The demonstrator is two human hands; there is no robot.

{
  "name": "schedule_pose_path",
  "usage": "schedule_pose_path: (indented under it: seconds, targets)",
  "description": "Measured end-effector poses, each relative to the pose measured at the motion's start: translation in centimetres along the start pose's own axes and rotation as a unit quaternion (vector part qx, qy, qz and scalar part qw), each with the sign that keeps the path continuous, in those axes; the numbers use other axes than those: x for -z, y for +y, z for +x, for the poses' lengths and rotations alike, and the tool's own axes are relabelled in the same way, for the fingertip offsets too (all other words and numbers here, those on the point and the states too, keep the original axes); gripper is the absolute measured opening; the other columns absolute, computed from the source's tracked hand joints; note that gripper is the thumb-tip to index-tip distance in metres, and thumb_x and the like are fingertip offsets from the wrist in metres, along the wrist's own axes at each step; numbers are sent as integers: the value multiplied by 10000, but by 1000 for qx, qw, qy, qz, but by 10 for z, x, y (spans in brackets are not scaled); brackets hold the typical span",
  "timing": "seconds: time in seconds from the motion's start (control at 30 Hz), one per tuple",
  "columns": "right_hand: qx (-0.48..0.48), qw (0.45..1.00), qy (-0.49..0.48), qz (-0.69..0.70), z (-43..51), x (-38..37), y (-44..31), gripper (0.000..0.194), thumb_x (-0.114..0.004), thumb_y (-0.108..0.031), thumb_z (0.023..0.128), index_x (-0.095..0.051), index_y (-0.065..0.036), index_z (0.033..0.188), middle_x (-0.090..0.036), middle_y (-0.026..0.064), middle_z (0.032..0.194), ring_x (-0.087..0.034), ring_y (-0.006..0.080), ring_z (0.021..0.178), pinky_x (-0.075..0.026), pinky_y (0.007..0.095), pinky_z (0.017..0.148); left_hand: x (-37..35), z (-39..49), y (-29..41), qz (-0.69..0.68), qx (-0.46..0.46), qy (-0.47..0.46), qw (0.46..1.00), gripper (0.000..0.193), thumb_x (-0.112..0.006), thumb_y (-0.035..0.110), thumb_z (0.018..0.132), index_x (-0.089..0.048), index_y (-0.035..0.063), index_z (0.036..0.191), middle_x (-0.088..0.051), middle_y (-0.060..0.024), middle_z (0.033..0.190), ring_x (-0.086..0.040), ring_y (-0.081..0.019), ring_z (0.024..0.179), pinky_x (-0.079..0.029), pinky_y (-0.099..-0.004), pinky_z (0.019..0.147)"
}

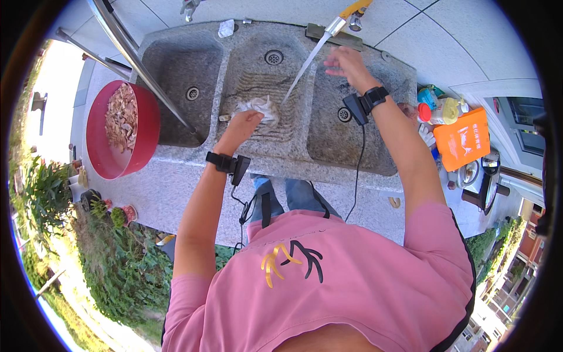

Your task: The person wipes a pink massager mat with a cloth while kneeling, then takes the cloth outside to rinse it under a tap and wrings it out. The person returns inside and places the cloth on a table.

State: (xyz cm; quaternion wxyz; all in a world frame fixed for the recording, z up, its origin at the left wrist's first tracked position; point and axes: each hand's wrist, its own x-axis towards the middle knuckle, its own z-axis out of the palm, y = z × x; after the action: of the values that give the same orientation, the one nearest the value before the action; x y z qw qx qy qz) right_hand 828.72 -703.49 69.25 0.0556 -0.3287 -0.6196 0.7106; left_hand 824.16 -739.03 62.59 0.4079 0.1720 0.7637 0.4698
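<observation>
My left hand (243,126) rests on a wet white cloth (259,107) that lies bunched on the ridged washboard (253,82) in the middle basin of a stone sink. Whether its fingers grip the cloth is hard to tell. My right hand (346,65) is raised over the right basin, fingers apart and holding nothing, just right of the running water (307,63). The water falls from a metal nozzle (336,26) on a yellow hose (355,8) and lands beside the cloth. A small pale block (224,118) sits left of the cloth.
Left of the sink stands a red tub (149,132) of pale dry pieces. A metal pole (140,66) slants into the left basin (180,48). At right are an orange bag (464,138) and a red-lidded container (444,111). A cable (361,154) hangs from my right wrist.
</observation>
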Motion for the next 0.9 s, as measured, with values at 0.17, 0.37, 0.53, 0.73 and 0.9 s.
schedule_pose_path:
  seconds: [0.17,0.37,0.53,0.73,0.9]
  targets:
    - [-161,954,-213,-139,-67,-70,80,463,-571,-239,972,-473,6,1353,-559,127,1240,-616,261,1058,-573,455,843,-51,38,-23,432,-146,143,878,212,-610,170,871,-672,40,1026,-671,-130,1127,-587,-350,1086,-453,-479,901]
    - [-206,968,-136,-49,-93,-108,114,510,-552,-290,985,-398,-81,1424,-537,112,1293,-572,261,1146,-542,477,888,-48,51,13,182,-153,150,960,161,-640,139,890,-643,37,1015,-693,-147,925,-651,-335,854,-492,-439,737]
    - [-36,992,-83,89,-84,-104,81,406,-580,-192,965,-461,-96,1340,-588,91,1163,-623,220,1010,-566,435,838,-32,57,53,-97,-186,111,971,216,-596,109,953,-640,23,1146,-681,-102,881,-599,-160,771,-486,-320,716]
    - [20,996,-63,59,-67,-94,82,331,-587,-84,933,-531,15,1244,-605,75,1048,-635,165,865,-574,315,761,-11,71,10,63,-63,171,981,410,-649,292,903,-628,21,1209,-704,-176,1063,-652,-395,987,-494,-459,838]
    - [-146,989,-32,17,-75,-94,120,343,-590,-121,935,-546,29,1240,-585,107,1127,-618,217,970,-572,413,798,-31,40,-61,137,30,195,971,536,-717,343,822,-570,34,1235,-686,-183,1011,-652,-382,925,-495,-444,766]
